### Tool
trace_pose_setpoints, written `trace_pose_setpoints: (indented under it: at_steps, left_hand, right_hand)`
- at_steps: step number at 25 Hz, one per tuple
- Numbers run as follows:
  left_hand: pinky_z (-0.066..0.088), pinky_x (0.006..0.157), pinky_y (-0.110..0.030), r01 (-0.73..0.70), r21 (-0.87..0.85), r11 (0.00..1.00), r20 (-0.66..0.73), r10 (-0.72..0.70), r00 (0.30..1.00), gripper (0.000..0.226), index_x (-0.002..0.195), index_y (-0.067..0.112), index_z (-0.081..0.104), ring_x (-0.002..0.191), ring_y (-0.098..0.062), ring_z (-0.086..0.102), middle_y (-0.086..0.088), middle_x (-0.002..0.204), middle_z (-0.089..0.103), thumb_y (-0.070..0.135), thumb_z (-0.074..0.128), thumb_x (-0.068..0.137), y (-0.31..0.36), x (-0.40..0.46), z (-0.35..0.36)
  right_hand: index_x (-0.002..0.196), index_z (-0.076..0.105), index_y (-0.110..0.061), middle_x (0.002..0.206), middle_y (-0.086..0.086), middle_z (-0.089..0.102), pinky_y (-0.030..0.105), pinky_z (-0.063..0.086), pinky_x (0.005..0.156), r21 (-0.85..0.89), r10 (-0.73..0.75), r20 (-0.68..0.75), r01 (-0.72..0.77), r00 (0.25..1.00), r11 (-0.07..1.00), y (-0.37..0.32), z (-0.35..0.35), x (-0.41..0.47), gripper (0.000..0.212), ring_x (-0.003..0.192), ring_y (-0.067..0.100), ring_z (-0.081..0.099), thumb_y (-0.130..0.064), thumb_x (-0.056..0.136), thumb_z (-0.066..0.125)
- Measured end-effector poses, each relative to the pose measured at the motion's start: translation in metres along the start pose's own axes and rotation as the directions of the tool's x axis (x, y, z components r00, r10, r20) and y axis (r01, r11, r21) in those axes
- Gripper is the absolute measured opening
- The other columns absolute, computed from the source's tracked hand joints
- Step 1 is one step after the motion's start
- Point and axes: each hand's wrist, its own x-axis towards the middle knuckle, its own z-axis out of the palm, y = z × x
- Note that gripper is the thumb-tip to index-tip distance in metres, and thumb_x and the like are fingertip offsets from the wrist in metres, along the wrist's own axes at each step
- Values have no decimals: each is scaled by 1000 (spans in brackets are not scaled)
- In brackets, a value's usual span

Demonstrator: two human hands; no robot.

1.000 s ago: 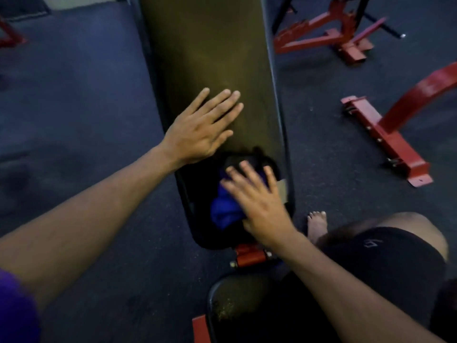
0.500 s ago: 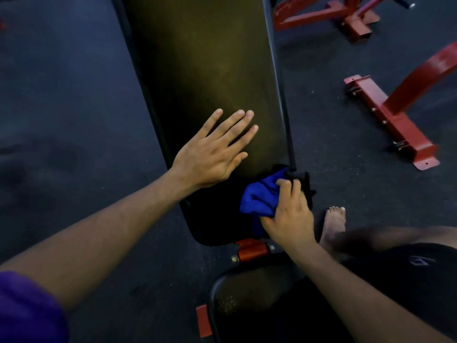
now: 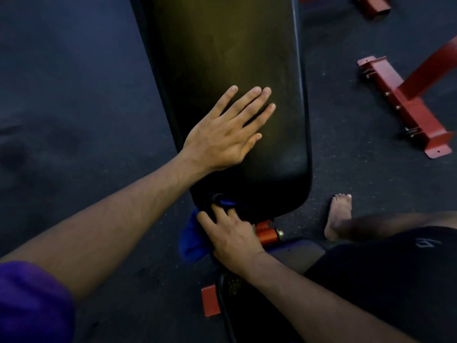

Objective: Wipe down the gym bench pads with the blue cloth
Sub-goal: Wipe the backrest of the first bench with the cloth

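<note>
**Now wiping the near-left corner of the back pad**

Right now my left hand [image 3: 222, 136] lies flat on the back pad [image 3: 222, 58], fingers straight and a little spread, palm down near the pad's left edge. It holds nothing.

My right hand [image 3: 231, 237] presses the cloth [image 3: 191, 241] against the near-left corner of that pad. My fingers bend over the blue fabric at the pad's rounded end, thumb out to the left, so the cloth is caught between fingers and pad. Most of it hangs bunched below and left of my hand, off the corner; a small fold shows above my fingertips.

Just right of my wrist sits the orange-red hinge [image 3: 268, 233], between the back pad and the seat pad [image 3: 294, 256]. I sit on the seat, in dark shorts [image 3: 385, 280]. My bare foot [image 3: 338, 216] rests on the dark floor [image 3: 74, 95], right of the bench. A red frame [image 3: 405, 105] stands farther right.
</note>
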Motion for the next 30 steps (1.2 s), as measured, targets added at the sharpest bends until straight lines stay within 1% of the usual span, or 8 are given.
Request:
trace_pose_setpoints:
  at_steps: [4, 7, 14, 17, 21, 24, 27, 30]
  left_hand:
    - [10, 127, -54, 1, 4, 1000, -5, -1, 1000, 59, 163, 14, 15, 159, -28, 5, -14, 171, 7, 39, 21, 111, 0, -3, 1]
    - [9, 127, -54, -2, 3, 1000, -3, 2, 1000, 59, 163, 13, 14, 159, -28, 4, -15, 171, 5, 39, 21, 111, 0, -1, 0]
    - [9, 127, -54, -8, 9, 1000, -15, 8, 1000, 59, 163, 13, 14, 159, -28, 5, -14, 171, 5, 41, 21, 111, -1, -2, 1]
    - [10, 127, -54, -3, 3, 1000, -24, 3, 1000, 59, 163, 14, 15, 158, -29, 6, -14, 171, 7, 41, 21, 111, -1, 0, 2]
    - [10, 127, -54, -7, 21, 1000, -14, 7, 1000, 60, 163, 15, 13, 158, -29, 5, -14, 171, 6, 41, 21, 110, -2, -2, 3]
    - [9, 127, -53, -10, 11, 1000, -7, 10, 1000, 60, 163, 15, 14, 159, -28, 5, -14, 171, 6, 42, 22, 110, -3, 0, 0]
    - [10, 128, -50, 72, -56, 996, -18, -73, 997, 63, 163, 16, 18, 159, -27, 5, -13, 171, 7, 46, 30, 109, -1, 1, -3]
    - [11, 128, -51, 271, -195, 942, -88, -292, 952, 64, 161, 15, 27, 158, -27, 9, -13, 170, 14, 46, 38, 106, -2, 20, -17]
  right_hand:
    - [124, 23, -31, 131, 1, 34, 45, 53, 69, 17, 212, -54, -212, 976, 977, 40, -9, -20, 65, 118, 29, 45, -16, 78, 66]
    - [116, 30, -34, 125, -2, 39, 46, 51, 77, 288, 452, -159, -397, 878, 871, 80, -18, -36, 65, 115, 29, 49, -9, 71, 68]
    - [122, 42, -13, 105, -1, 52, 10, 29, 73, 908, 935, -118, -345, 333, 237, 110, -46, -38, 30, 118, 32, 52, -19, 98, 59]
    - [148, 35, -6, 125, -2, 48, 2, 36, 79, 970, 962, 60, -243, 266, 7, 106, -48, -35, 52, 106, 5, 57, -25, 103, 52]
    - [137, 41, -36, 117, 0, 63, 57, 57, 83, 894, 865, 447, -89, 227, -439, 84, -23, -31, 44, 95, 26, 65, -42, 97, 59]
    - [119, 47, -28, 108, 7, 64, 60, 57, 79, 900, 863, 436, -95, 255, -426, 80, -26, -34, 23, 93, 30, 66, -28, 99, 58]
    - [123, 53, -19, 97, -6, 59, 22, 45, 87, 979, 954, 166, -156, 249, -129, 88, -53, -42, 24, 95, 4, 60, -17, 99, 58]
    - [127, 52, -23, 90, -19, 46, 1, 32, 63, 983, 918, -55, -138, 392, 118, 116, -105, -32, 30, 78, -26, 47, -17, 99, 58]
